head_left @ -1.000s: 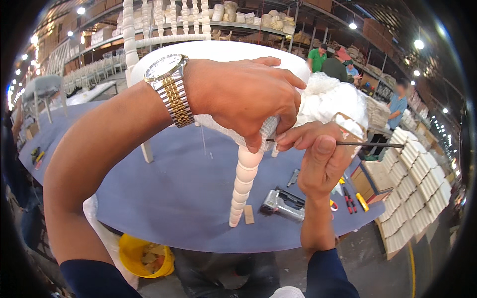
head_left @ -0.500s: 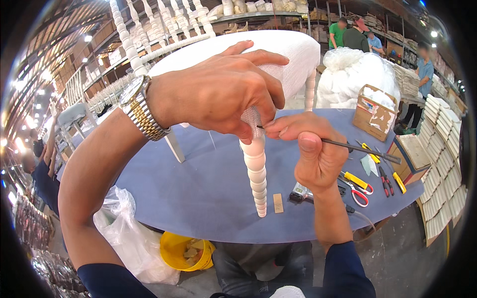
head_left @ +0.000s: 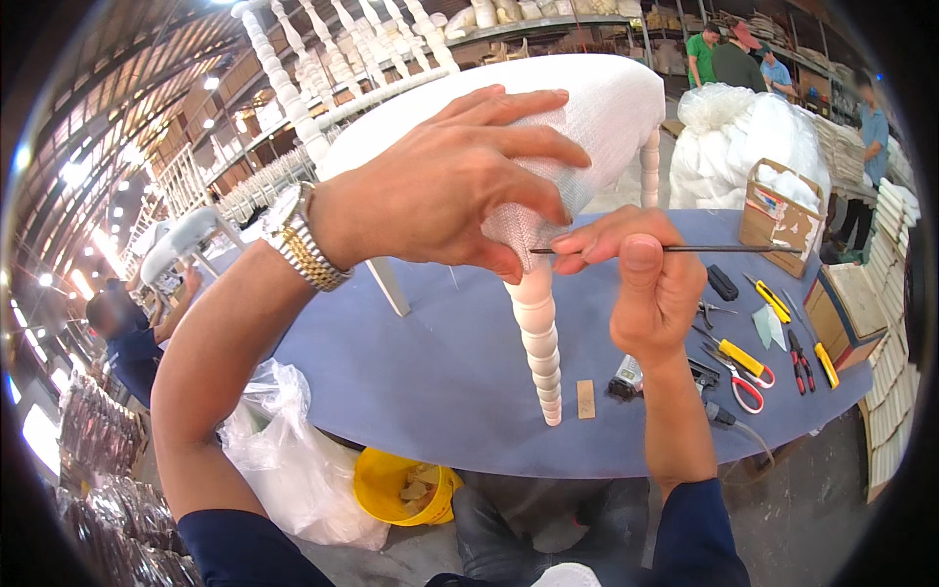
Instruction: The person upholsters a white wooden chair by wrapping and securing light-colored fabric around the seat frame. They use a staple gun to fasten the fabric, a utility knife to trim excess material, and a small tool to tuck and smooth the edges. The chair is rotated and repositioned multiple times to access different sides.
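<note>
A white spindle-back chair stands on the blue-topped table, its seat point(head_left: 597, 98) covered in white woven fabric. My left hand point(head_left: 455, 181), with a watch point(head_left: 298, 235) on its wrist, curls over the near corner of the seat, fingers spread and thumb underneath. Below that corner a turned pale leg point(head_left: 536, 328) runs down to the table. My right hand point(head_left: 650, 284) is closed around a thin dark metal rod point(head_left: 729, 248), held almost level. The rod's left end meets the fabric's lower edge at the top of the leg, close to my left thumb.
On the blue table point(head_left: 421, 411) lie red-handled scissors point(head_left: 743, 386), pliers point(head_left: 800, 362), yellow cutters point(head_left: 773, 298), a tape measure point(head_left: 626, 377) and a cardboard box point(head_left: 778, 220). A yellow bucket point(head_left: 377, 489) and plastic bag point(head_left: 293, 489) are below. Several people point(head_left: 743, 64) stand behind.
The rod has swung from slanting down to the right to nearly level. My left fingers have spread on the seat corner. The whole view has shifted a little leftward.
</note>
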Available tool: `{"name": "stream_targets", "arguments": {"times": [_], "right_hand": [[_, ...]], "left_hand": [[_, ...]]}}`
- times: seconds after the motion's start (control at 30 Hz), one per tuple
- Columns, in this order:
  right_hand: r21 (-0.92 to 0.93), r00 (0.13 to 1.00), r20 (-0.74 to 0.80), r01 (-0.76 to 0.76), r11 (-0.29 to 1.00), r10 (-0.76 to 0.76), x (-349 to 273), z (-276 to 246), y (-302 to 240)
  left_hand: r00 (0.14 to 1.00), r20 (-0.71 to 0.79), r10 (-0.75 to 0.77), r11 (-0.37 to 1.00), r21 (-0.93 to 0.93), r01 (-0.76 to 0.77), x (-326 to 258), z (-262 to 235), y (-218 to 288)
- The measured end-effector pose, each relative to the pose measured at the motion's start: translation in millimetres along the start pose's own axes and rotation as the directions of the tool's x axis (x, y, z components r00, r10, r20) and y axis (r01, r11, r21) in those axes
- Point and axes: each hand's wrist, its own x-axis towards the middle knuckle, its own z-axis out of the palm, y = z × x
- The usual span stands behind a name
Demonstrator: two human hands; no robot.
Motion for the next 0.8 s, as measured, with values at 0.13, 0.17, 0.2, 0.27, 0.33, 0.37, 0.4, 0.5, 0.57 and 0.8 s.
{"name": "stream_targets", "arguments": {"times": [0.13, 0.17, 0.2, 0.27, 0.33, 0.37, 0.4, 0.5, 0.57, 0.8], "right_hand": [[0.029, 0.987, -0.120, 0.111, 0.993, -0.107, -2, 4, 4], [0.008, 0.979, -0.125, 0.162, 0.987, -0.160, 0, 5, 4], [-0.036, 0.978, -0.089, 0.187, 0.982, -0.190, 5, 6, 2], [-0.123, 0.969, -0.016, 0.241, 0.963, -0.245, 15, 9, -2], [-0.183, 0.968, 0.030, 0.251, 0.950, -0.250, 19, 9, -3], [-0.213, 0.966, 0.052, 0.257, 0.943, -0.252, 20, 9, -4], [-0.215, 0.971, 0.064, 0.241, 0.946, -0.232, 21, 9, -5], [-0.193, 0.978, 0.091, 0.202, 0.960, -0.187, 22, 9, -5], [-0.136, 0.980, 0.095, 0.188, 0.973, -0.176, 21, 7, -2], [-0.155, 0.989, 0.101, 0.124, 0.980, -0.109, 19, -1, -4]], "left_hand": [[0.999, 0.027, -0.032, 0.999, 0.009, 0.031, -2, -1, -5], [0.997, -0.018, -0.072, 0.996, -0.046, 0.071, -1, 0, -5], [0.991, -0.065, -0.119, 0.989, -0.097, 0.112, -1, -2, -5], [0.978, -0.130, -0.161, 0.987, -0.042, 0.157, -7, 0, -7], [0.958, -0.229, -0.173, 0.985, -0.017, 0.173, -12, 9, -9], [0.958, -0.223, -0.179, 0.983, -0.006, 0.183, -15, 11, -11], [0.958, -0.216, -0.189, 0.981, 0.001, 0.194, -16, 12, -10], [0.958, -0.203, -0.202, 0.977, 0.024, 0.211, -19, 12, -4], [0.958, -0.203, -0.202, 0.975, 0.050, 0.216, -20, 14, -1], [0.987, 0.065, -0.145, 0.978, 0.163, 0.132, 3, -8, 9]]}}
